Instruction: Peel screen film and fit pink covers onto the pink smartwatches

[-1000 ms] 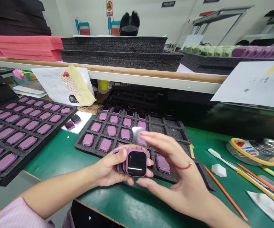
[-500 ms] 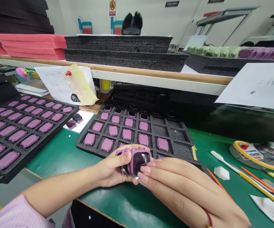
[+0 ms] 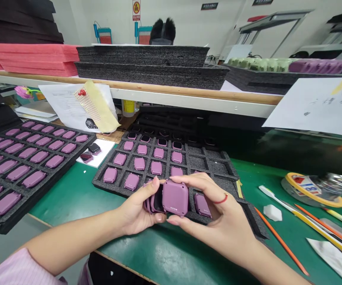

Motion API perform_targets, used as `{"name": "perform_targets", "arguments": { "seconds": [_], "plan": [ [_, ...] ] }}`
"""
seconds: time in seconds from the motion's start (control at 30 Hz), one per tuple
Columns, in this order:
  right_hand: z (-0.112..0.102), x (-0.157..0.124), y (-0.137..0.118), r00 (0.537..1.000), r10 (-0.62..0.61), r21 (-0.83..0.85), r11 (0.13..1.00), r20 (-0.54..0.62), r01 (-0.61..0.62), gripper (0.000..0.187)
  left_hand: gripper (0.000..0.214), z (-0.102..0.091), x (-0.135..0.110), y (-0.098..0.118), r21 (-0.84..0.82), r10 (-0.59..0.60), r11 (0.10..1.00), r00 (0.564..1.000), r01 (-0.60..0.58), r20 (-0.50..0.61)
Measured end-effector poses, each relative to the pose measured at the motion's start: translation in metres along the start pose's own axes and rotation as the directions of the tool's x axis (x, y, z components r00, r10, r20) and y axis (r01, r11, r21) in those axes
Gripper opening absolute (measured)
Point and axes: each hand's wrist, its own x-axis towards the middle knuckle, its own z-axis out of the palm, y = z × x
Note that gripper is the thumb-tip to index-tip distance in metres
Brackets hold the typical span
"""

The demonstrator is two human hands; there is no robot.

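My left hand (image 3: 137, 206) grips a small stack of purple smartwatches (image 3: 151, 202), seen edge-on with a dark screen showing. My right hand (image 3: 218, 209) pinches a single purple smartwatch (image 3: 175, 197) by its sides, back facing me, pressed against the stack. Both hands hover over a black foam tray (image 3: 215, 166). Rows of purple watches lie in its compartments, such as one (image 3: 156, 168) near the middle. Another watch (image 3: 202, 205) lies just under my right hand, partly hidden by it.
A second foam tray (image 3: 70, 170) of purple watches lies to the left, beside a white card (image 3: 95, 154) holding two watches. Pencils, a white eraser (image 3: 272, 212) and a tape roll (image 3: 313, 189) sit on the green mat (image 3: 189, 245). Foam sheets fill the shelf (image 3: 129, 89) behind.
The shiny film in my right hand earlier is gone from view. My right hand has moved from over the screen to pinching a watch turned back-outward, and both hands sit slightly higher.
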Motion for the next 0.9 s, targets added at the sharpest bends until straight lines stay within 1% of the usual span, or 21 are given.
{"name": "perform_targets", "arguments": {
  "seconds": [0.1, 0.2, 0.3, 0.33, 0.4, 0.43, 0.47, 0.5, 0.53, 0.57, 0.6, 0.63, 0.7, 0.77, 0.83, 0.9],
  "plan": [
    [-0.003, 0.001, 0.003, 0.999, 0.034, 0.035, 0.999, 0.023, -0.034, 0.053, 0.06, -0.003, -0.001, 0.001, 0.0, -0.087, 0.996, 0.994, 0.088, 0.065],
    [0.0, 0.0, 0.004, 0.998, 0.054, 0.057, 0.997, 0.036, -0.056, 0.056, 0.061, -0.004, -0.002, 0.001, -0.015, -0.1, 0.995, 0.991, 0.102, 0.093],
    [0.003, -0.001, 0.003, 0.999, 0.024, 0.026, 0.999, 0.025, -0.025, 0.06, 0.061, -0.004, -0.003, 0.001, -0.032, -0.103, 0.994, 0.989, 0.107, 0.107],
    [0.002, 0.0, 0.002, 1.0, -0.002, 0.008, 1.0, 0.027, 0.002, 0.059, 0.059, -0.004, -0.003, 0.0, -0.035, -0.098, 0.994, 0.99, 0.102, 0.1],
    [-0.004, 0.004, 0.003, 0.997, -0.049, -0.048, 0.997, 0.053, 0.052, 0.053, 0.054, -0.002, -0.002, -0.001, -0.038, -0.075, 0.996, 0.997, 0.076, 0.034],
    [-0.01, 0.008, 0.006, 0.997, -0.045, -0.087, 0.995, 0.065, 0.051, 0.048, 0.051, 0.0, -0.002, -0.001, -0.039, -0.064, 0.997, 0.998, 0.063, -0.019],
    [-0.016, 0.014, 0.011, 0.998, -0.016, -0.127, 0.992, 0.058, 0.023, 0.043, 0.047, 0.001, -0.001, -0.001, -0.042, -0.056, 0.998, 0.996, 0.053, -0.073],
    [-0.024, 0.02, 0.018, 0.999, 0.041, -0.165, 0.986, 0.03, -0.036, 0.039, 0.044, 0.002, 0.0, -0.001, -0.049, -0.053, 0.998, 0.991, 0.048, -0.12],
    [-0.032, 0.027, 0.029, 0.993, 0.115, -0.196, 0.973, -0.03, -0.119, 0.036, 0.041, 0.003, 0.0, -0.001, -0.056, -0.061, 0.997, 0.986, 0.053, -0.155],
    [-0.039, 0.034, 0.042, 0.977, 0.184, -0.205, 0.958, -0.107, -0.203, 0.035, 0.039, 0.003, 0.001, 0.0, -0.064, -0.073, 0.996, 0.982, 0.063, -0.177],
    [-0.045, 0.04, 0.057, 0.951, 0.255, -0.213, 0.933, -0.177, -0.29, 0.037, 0.036, 0.002, 0.002, 0.002, -0.069, -0.085, 0.995, 0.978, 0.074, -0.188],
    [-0.049, 0.045, 0.073, 0.929, 0.301, -0.247, 0.904, -0.216, -0.35, 0.038, 0.033, 0.001, 0.003, 0.003, -0.067, -0.093, 0.994, 0.976, 0.082, -0.196],
    [-0.052, 0.049, 0.105, 0.92, 0.324, -0.332, 0.862, -0.222, -0.384, 0.04, 0.028, -0.002, 0.004, 0.006, -0.047, -0.09, 0.995, 0.978, 0.083, -0.187],
    [-0.051, 0.046, 0.13, 0.926, 0.332, -0.364, 0.852, -0.178, -0.375, 0.038, 0.029, -0.006, 0.005, 0.009, -0.018, -0.072, 0.997, 0.987, 0.07, -0.144],
    [-0.049, 0.04, 0.146, 0.934, 0.337, -0.369, 0.858, -0.123, -0.358, 0.032, 0.032, -0.008, 0.006, 0.009, 0.013, -0.05, 0.999, 0.992, 0.052, -0.115],
    [-0.051, 0.034, 0.148, 0.938, 0.338, -0.359, 0.867, -0.082, -0.344, 0.026, 0.033, -0.008, 0.006, 0.008, 0.035, -0.037, 0.999, 0.992, 0.041, -0.12]
  ]
}}
